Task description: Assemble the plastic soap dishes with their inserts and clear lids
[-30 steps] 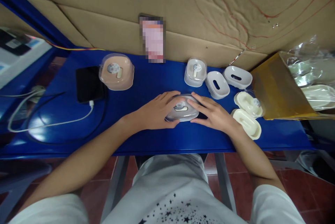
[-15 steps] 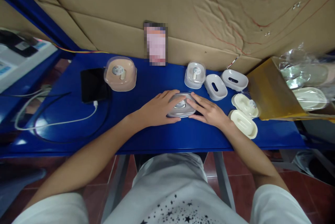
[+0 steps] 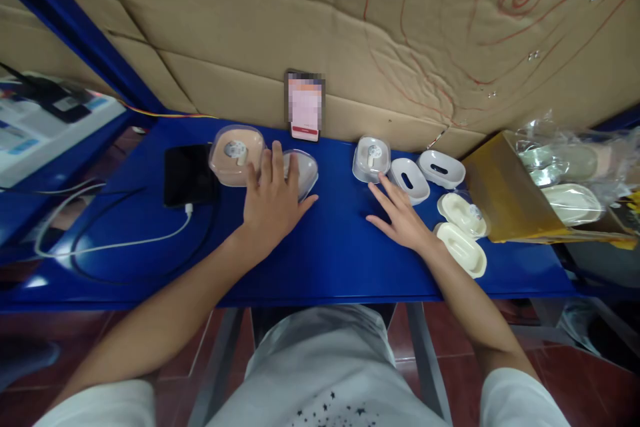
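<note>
Beside the pink square plastic box (image 3: 233, 170), left hand (image 3: 270, 214) partly covers grey oval clear-lidded dish (image 3: 306, 175).
Right hand (image 3: 404, 219) is farther right; all fingers spread.

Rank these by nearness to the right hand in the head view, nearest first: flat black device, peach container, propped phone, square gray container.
From the right hand:
1. Square gray container, just beyond its fingertips
2. Propped phone, against the cardboard
3. Peach container, left side
4. Flat black device, farther left

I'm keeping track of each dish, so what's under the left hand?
Under the left hand is a clear-covered greyish dish. Its right side shows; fingers hide part of the rest.
</note>
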Action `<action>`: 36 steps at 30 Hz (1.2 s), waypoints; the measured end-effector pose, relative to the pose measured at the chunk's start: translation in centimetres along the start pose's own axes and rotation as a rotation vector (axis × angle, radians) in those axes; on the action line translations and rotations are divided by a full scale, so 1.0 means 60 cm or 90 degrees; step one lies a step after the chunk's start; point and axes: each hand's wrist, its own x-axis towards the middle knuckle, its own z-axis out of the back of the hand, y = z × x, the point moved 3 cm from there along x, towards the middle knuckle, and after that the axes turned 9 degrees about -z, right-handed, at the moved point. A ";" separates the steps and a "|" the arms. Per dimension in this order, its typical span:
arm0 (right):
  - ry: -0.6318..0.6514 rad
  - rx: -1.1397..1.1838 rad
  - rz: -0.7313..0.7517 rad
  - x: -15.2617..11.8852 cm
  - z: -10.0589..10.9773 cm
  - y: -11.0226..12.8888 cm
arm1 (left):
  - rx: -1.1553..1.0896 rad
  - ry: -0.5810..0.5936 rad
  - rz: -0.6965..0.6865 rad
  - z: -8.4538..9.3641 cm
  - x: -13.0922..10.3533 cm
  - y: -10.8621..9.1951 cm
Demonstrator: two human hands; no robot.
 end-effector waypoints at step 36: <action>-0.090 -0.006 -0.106 0.018 -0.003 0.011 | -0.188 0.092 -0.266 -0.040 0.009 -0.047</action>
